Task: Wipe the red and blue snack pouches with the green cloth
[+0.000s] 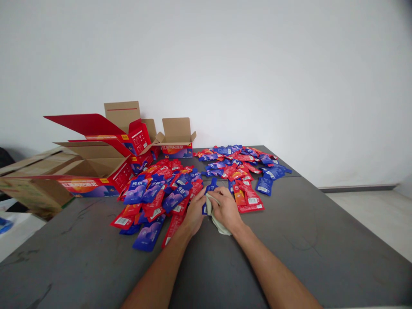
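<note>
Between my two hands, just above the dark table (206,266), is a blue spouted pouch (212,186). My left hand (195,211) is closed on the pouch's left side. A pale green cloth (222,227) is gripped in my right hand (227,209), which presses it against the pouch; the cloth's lower end hangs toward the table. Much of the pouch is hidden behind the fingers and cloth. Left of my left hand lies a heap of red and blue pouches (154,195). Close to my right hand rest a few red pouches (251,199).
Another pile of red and blue pouches (234,161) covers the table's far part. Open red printed boxes (90,186) stand at the left, with another open box (176,150) at the back. Brown cartons (38,193) are beyond the left edge. A white wall (257,77) rises behind.
</note>
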Demonstrator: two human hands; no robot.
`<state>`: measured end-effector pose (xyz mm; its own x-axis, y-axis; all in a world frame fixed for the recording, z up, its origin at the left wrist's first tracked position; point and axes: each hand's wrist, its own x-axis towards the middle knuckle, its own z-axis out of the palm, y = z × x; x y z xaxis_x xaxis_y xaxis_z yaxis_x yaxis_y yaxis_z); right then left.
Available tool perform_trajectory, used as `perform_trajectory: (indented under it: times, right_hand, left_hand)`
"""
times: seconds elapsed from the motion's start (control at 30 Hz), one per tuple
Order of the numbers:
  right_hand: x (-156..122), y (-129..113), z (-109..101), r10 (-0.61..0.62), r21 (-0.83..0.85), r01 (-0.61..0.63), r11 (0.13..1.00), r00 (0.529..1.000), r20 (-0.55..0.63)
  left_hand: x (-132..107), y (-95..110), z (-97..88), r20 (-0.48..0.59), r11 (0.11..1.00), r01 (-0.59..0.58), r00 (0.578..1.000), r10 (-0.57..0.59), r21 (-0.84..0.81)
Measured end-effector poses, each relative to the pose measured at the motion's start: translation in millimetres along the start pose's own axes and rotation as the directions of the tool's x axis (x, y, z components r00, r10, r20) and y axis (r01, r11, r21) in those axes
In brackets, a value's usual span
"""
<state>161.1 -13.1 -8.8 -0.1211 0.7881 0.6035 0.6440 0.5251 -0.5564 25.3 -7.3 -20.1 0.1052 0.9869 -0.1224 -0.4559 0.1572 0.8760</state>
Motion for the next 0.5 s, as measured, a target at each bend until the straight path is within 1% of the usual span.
perform_trajectory:
  times: [0.07,0.17,0.27,0.37,0.5]
  right_hand:
    - [0.9,-0.4,-1.6,0.03,0.001,-0.03,1.0,0.999,-0.023]
    - [5.9,2.1,-11.9,0.111,-0.003,-0.112,0.994,0.984,-0.139]
    - [10.6,5.6,-22.1,0.165,-0.023,-0.174,0.984,0.961,-0.223]
    - [10.9,6.1,-22.0,0.135,-0.018,-0.141,0.99,0.97,-0.2]
    - [5.4,-0.9,-9.8,0.034,0.016,-0.032,0.999,0.995,-0.092]
  left_hand:
    - [-0.1,0.0,-0.3,0.05,1.0,0.0,0.999,0.0,0.006]
    - [-2.9,1.0,4.1,0.15,1.0,-0.013,0.989,0.012,0.011]
    - [-7.7,2.8,9.6,0.203,0.998,-0.048,0.979,0.038,0.049]
    - [-10.3,5.4,11.2,0.196,0.987,-0.118,0.976,0.096,0.106]
    - [-8.1,8.7,6.7,0.138,0.97,-0.175,0.979,0.153,0.171]
